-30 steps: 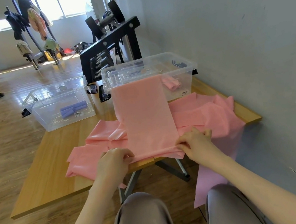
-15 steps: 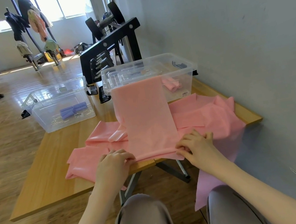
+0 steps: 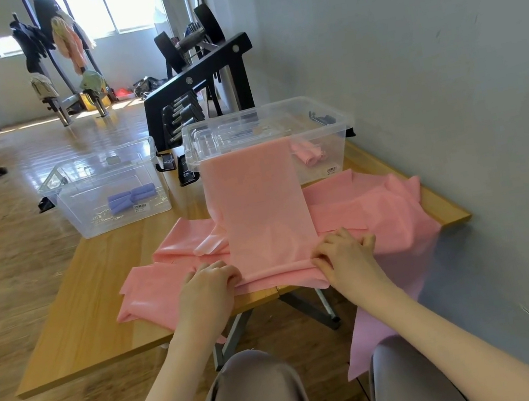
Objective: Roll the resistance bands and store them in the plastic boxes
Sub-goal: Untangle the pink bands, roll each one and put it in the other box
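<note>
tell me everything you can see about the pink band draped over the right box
The pink band is a wide, thin, smooth strip, rubbery-looking with a slight sheen. Its far end hangs over the front rim of the right clear box; from there it runs flat down to the near edge of the wooden table, lying on top of other crumpled pink bands. Its near end is just starting to curl. The left hand and right hand grip that end at its two corners.

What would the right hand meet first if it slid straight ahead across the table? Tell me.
The right hand points away from the person, so it would likely ride over the loose pink bands first, then reach the right plastic box. Depth is uncertain.
</note>
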